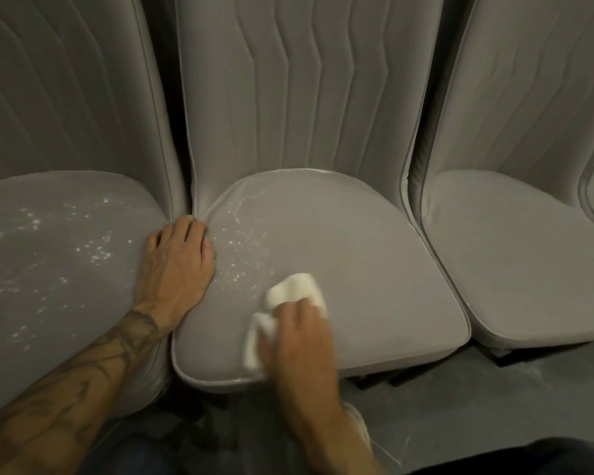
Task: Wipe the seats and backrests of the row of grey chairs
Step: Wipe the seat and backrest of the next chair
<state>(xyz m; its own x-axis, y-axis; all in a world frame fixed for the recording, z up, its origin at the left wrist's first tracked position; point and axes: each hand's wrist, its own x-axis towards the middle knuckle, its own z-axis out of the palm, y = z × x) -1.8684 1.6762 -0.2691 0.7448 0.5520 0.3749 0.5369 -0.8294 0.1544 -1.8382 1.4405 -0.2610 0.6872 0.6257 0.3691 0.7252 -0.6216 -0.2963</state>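
Head view: right hand (299, 334) grips a white cloth (294, 287) on the middle grey chair's seat (374, 262), left hand (179, 258) resting flat at its left edge; firm overlapping strokes toward the white specks (240, 248) near that edge would likely serve best.

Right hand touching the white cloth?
Touching. Head view: the right hand overlaps the near edge of the cloth, pressing it onto the middle seat.

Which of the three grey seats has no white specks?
The right seat: its cushion looks plain grey. The left seat is speckled widely, the middle seat on its left part.
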